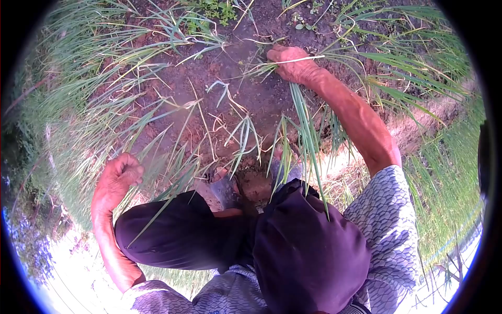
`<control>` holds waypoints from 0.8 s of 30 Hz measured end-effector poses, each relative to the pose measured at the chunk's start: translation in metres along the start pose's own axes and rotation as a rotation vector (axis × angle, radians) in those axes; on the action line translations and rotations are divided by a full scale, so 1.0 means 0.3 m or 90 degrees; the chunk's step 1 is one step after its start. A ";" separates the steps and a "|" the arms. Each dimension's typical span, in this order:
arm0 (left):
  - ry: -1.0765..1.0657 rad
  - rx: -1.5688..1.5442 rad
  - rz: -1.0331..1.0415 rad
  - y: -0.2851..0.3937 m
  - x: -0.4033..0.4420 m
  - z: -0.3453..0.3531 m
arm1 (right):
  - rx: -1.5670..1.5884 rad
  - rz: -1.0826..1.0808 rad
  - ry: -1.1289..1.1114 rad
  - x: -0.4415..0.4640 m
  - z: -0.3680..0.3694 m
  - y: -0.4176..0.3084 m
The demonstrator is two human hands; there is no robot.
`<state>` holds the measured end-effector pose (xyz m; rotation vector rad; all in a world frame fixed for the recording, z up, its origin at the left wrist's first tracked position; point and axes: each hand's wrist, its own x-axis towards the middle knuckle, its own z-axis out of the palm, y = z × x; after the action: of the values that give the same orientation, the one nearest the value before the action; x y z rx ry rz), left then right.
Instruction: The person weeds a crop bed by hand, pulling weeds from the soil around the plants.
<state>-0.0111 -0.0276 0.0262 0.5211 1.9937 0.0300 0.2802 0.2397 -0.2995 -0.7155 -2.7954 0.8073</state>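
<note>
My right hand (293,63) is closed on thin green grassy stems (264,68) low over the dark soil. Long green leaves (308,125) hang down from beneath that hand toward my knee. At the left, beside my knee, my left hand (127,171) has its fingers curled in; what they hold, if anything, cannot be made out. Narrow-leaved plants (243,131) stand in the soil (193,94) between the two hands.
Dense rows of long leaves (104,78) fill the left, and more leaves (397,63) spread at the right. My dark-clothed knees (308,246) are bent below the hands. A pale dry strip (434,115) runs along the right. Small broad-leaved weeds (217,10) grow at the top.
</note>
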 end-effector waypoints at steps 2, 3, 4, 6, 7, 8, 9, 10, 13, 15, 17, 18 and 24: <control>0.003 -0.003 -0.006 0.004 -0.003 0.003 | 0.007 0.106 0.044 0.043 -0.001 -0.041; 0.007 -0.001 -0.007 0.010 -0.007 0.006 | 0.017 0.142 0.032 0.067 0.006 -0.057; 0.011 0.001 -0.006 0.019 -0.010 0.010 | 0.026 0.177 0.019 0.094 0.010 -0.070; 0.010 0.004 -0.005 0.027 -0.014 0.006 | 0.013 0.178 0.050 0.117 0.038 -0.069; 0.007 0.003 -0.004 0.023 -0.016 0.004 | -0.005 0.176 0.057 0.129 0.051 -0.066; 0.003 0.001 -0.003 0.014 -0.014 0.004 | -0.024 0.174 0.064 0.139 0.069 -0.066; 0.004 0.003 -0.004 0.009 -0.017 0.004 | -0.042 0.172 0.070 0.145 0.082 -0.065; 0.005 0.004 -0.004 0.004 -0.018 0.004 | -0.047 0.159 0.081 0.153 0.091 -0.059; 0.013 0.015 -0.006 0.005 -0.031 -0.001 | 0.034 0.150 0.031 0.158 0.043 -0.043; 0.014 0.021 0.006 -0.015 -0.031 -0.002 | 0.039 0.044 -0.001 0.154 0.050 -0.049; 0.011 0.007 -0.001 -0.013 -0.033 0.000 | 0.034 -0.047 -0.079 0.123 0.062 -0.075; 0.010 0.003 0.000 -0.016 -0.030 -0.001 | 0.013 -0.076 -0.105 0.114 0.065 -0.095; 0.020 0.046 0.024 -0.012 -0.037 -0.005 | -0.086 -0.105 -0.178 0.102 0.092 -0.195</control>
<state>-0.0096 -0.0346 0.0355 0.6083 2.0209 -0.0098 0.2225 0.1981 -0.2914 -0.4077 -3.1325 0.7459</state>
